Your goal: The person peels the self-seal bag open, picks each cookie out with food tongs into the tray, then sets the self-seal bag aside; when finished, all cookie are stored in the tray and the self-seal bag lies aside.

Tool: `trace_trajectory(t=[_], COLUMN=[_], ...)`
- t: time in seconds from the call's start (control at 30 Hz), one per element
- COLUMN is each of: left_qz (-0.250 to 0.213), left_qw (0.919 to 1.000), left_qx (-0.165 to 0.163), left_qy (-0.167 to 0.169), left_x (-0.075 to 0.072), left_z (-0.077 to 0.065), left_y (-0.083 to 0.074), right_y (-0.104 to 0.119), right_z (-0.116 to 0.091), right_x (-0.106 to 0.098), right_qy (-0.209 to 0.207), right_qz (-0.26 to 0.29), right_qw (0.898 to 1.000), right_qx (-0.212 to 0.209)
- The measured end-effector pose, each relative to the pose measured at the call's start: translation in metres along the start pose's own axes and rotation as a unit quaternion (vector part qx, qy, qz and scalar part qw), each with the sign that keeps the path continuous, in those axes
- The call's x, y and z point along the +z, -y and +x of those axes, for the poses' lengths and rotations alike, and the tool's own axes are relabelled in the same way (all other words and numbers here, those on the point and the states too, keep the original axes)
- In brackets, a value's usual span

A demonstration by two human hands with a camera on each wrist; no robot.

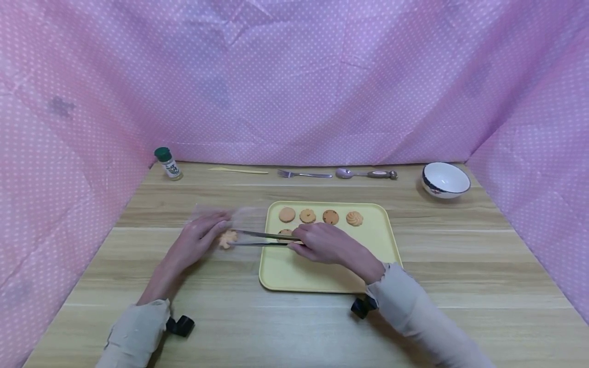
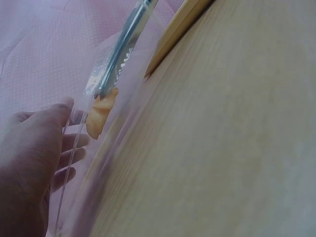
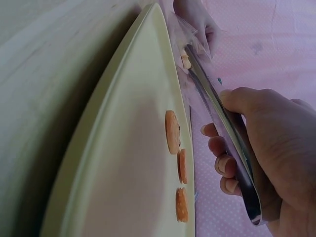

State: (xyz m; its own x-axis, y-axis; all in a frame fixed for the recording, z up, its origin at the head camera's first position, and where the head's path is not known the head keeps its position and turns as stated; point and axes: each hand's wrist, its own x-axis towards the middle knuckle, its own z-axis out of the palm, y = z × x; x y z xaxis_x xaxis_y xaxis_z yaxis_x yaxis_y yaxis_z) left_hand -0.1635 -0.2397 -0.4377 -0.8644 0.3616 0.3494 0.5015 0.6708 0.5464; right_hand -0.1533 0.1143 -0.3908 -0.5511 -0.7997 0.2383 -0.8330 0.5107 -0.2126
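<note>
My left hand (image 1: 199, 239) holds one edge of a clear plastic bag (image 1: 248, 219) left of the tray, the film passing between thumb and fingers in the left wrist view. A pale, flower-shaped cookie (image 1: 227, 239) shows within the bag, close to those fingers. With my right hand (image 1: 327, 243) I grip metal tongs (image 3: 231, 128), which reach leftward over the tray. Their serrated tips meet the cookie (image 2: 100, 117) in the left wrist view; how firmly they clasp it I cannot tell. Beneath the tongs, a chocolate-chip cookie (image 1: 285, 233) lies partly covered on the tray.
The yellow tray (image 1: 303, 276) carries a back row of several cookies (image 1: 331, 216). Behind it lie a yellow knife (image 1: 239, 170), a fork (image 1: 303, 175) and a spoon (image 1: 345, 174). A green-capped shaker (image 1: 168, 164) stands back left, a white bowl (image 1: 445, 180) back right.
</note>
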Motion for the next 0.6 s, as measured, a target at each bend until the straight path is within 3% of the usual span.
trace_trajectory(t=[0.6], left_qz=[0.008], left_qw=[0.9998], left_qx=[0.005], left_qy=[-0.016], left_x=[0.001], left_z=[-0.001], left_y=[0.002], right_y=[-0.005], right_z=[-0.035], right_x=[-0.013], right_qy=[-0.02], right_qz=[0.005], right_qw=[1.0], right_qx=[0.022])
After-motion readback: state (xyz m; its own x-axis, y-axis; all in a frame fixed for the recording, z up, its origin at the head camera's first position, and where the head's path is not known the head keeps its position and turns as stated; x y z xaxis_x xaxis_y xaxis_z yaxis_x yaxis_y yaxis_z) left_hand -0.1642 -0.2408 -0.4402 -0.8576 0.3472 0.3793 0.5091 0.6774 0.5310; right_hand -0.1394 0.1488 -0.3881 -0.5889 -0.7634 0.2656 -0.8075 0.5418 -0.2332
